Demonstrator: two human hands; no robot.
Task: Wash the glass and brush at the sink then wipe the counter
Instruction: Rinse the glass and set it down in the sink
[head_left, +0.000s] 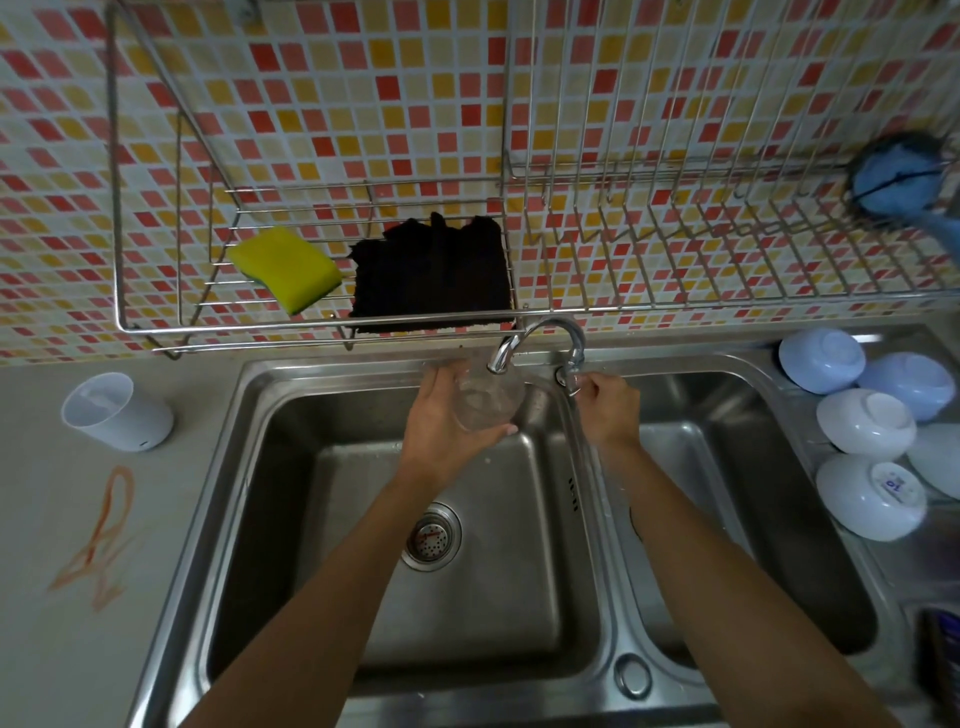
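Left hand wraps clear drinking glass, held under curved chrome tap above left steel sink basin. Right hand closed on tap handle. Grey bench left carries orange smear, white cup.

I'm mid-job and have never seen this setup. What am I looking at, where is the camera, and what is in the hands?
There is no machine: a person works bare-handed, filmed by one wide-angle camera on their head, looking down at a double steel sink. The left hand holds a clear glass under the faucet spout; the right hand is at the faucet's base. A wire rack above holds a yellow sponge and a black cloth. On the left counter stand a white cup and an orange smear; upturned bowls sit on the right.
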